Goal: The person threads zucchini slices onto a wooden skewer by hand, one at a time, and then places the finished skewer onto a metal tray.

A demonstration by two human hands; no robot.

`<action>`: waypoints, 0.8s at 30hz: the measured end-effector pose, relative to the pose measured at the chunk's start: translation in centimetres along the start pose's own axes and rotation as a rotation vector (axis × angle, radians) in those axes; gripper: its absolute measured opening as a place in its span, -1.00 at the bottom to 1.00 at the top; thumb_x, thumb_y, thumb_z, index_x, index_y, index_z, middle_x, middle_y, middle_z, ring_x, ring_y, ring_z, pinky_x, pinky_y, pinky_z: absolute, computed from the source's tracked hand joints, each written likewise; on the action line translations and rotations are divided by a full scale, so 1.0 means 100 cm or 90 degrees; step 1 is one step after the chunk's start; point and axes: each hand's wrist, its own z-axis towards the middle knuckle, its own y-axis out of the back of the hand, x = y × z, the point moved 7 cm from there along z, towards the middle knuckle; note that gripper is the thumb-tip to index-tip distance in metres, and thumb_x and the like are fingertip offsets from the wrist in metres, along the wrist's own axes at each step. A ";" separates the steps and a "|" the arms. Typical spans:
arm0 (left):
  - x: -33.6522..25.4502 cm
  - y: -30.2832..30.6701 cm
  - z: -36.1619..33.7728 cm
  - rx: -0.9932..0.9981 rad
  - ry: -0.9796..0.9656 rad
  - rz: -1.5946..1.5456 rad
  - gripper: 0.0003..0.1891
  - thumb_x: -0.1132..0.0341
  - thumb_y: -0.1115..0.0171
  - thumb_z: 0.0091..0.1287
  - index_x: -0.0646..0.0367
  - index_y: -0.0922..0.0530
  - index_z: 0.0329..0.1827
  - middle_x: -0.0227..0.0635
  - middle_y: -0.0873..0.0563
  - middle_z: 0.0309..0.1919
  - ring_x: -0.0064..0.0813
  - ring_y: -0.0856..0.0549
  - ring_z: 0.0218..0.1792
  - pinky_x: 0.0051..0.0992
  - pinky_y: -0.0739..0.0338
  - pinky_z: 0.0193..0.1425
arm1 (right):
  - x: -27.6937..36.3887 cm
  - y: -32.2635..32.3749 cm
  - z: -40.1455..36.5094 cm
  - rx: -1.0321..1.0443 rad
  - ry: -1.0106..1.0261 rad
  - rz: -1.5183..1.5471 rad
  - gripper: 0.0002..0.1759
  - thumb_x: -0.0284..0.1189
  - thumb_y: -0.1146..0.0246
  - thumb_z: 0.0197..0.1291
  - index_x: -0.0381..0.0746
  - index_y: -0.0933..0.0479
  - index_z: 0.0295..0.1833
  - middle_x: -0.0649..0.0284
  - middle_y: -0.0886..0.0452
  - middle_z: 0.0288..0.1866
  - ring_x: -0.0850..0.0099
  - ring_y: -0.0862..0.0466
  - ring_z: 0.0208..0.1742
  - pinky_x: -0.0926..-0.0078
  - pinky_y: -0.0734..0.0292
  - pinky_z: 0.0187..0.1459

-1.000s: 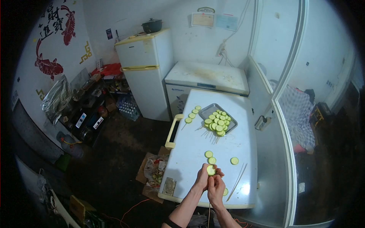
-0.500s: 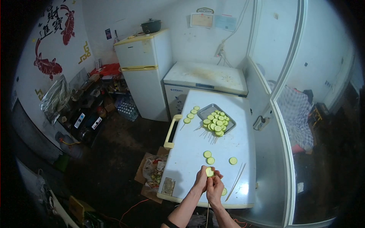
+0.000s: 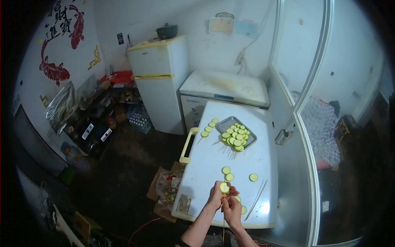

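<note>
Zucchini slice: round, pale green | left hand fingers pinch it | right hand fingers grip thin skewer

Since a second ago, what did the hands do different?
Almost nothing. The left hand still pinches the green slice on the skewer; the right hand seems slightly lower on it. Tray and loose slices stayed put.

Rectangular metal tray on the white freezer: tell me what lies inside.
A pile of round green vegetable slices on thin wooden skewers, whose ends overhang the near rim. The metal tray floor beneath is covered.
</note>
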 end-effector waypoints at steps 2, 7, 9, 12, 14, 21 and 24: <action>-0.005 -0.003 -0.003 0.000 -0.003 -0.001 -0.62 0.05 0.12 0.45 0.21 -0.51 -0.15 -0.12 -0.70 -0.30 -0.03 -0.77 -0.19 -0.10 -0.66 0.07 | 0.004 -0.001 0.002 0.012 -0.016 0.021 -0.77 -0.44 -0.22 0.42 -0.41 -0.55 -0.26 0.27 -0.61 -0.57 0.57 -0.57 -0.55 0.55 -0.45 -0.46; -0.031 0.014 0.008 0.038 -0.102 -0.017 -0.59 0.06 0.19 0.48 0.21 -0.52 -0.17 -0.11 -0.70 -0.30 -0.07 -0.76 -0.19 -0.13 -0.64 0.08 | 0.016 -0.006 -0.027 0.142 -0.050 -0.031 -0.80 -0.46 -0.21 0.42 -0.40 -0.53 -0.22 0.27 -0.61 -0.54 0.57 -0.58 -0.51 0.56 -0.43 -0.44; -0.036 0.011 0.005 0.028 -0.114 -0.012 -0.60 0.08 0.24 0.51 0.19 -0.51 -0.18 -0.14 -0.69 -0.33 -0.10 -0.77 -0.21 -0.16 -0.66 0.05 | 0.012 -0.005 -0.034 0.141 -0.086 -0.008 -0.80 -0.47 -0.22 0.41 -0.40 -0.53 -0.23 0.26 -0.62 -0.54 0.57 -0.59 -0.50 0.55 -0.45 -0.43; -0.026 0.003 -0.002 0.049 -0.092 -0.007 -0.60 0.08 0.24 0.52 0.20 -0.50 -0.17 -0.13 -0.69 -0.33 -0.10 -0.77 -0.20 -0.15 -0.66 0.07 | -0.003 -0.006 -0.016 0.090 -0.046 -0.008 -0.80 -0.46 -0.22 0.40 -0.39 -0.54 -0.25 0.25 -0.63 -0.54 0.57 -0.57 -0.52 0.54 -0.42 -0.46; -0.011 -0.008 -0.015 0.034 -0.027 0.033 -0.57 0.05 0.23 0.52 0.21 -0.52 -0.14 -0.10 -0.70 -0.29 -0.05 -0.76 -0.18 -0.10 -0.63 0.12 | 0.003 -0.001 -0.002 0.040 0.003 0.029 -0.78 -0.43 -0.23 0.41 -0.38 -0.55 -0.23 0.24 -0.65 -0.55 0.58 -0.57 -0.53 0.55 -0.41 -0.47; -0.041 0.005 -0.008 0.055 -0.119 0.010 -0.58 0.05 0.23 0.55 0.21 -0.52 -0.12 -0.12 -0.71 -0.28 -0.06 -0.77 -0.16 -0.08 -0.63 0.12 | 0.010 -0.003 -0.037 0.209 -0.113 0.033 -0.79 -0.43 -0.23 0.42 -0.40 -0.56 -0.17 0.27 -0.65 -0.49 0.61 -0.58 -0.48 0.61 -0.41 -0.39; -0.036 -0.003 -0.014 0.057 -0.113 0.033 -0.58 0.06 0.24 0.55 0.21 -0.52 -0.11 -0.13 -0.70 -0.28 -0.08 -0.76 -0.17 -0.10 -0.63 0.11 | 0.010 -0.002 -0.026 0.132 -0.091 0.048 -0.83 -0.47 -0.22 0.41 -0.38 -0.55 -0.19 0.29 -0.62 -0.49 0.59 -0.55 -0.48 0.60 -0.39 -0.41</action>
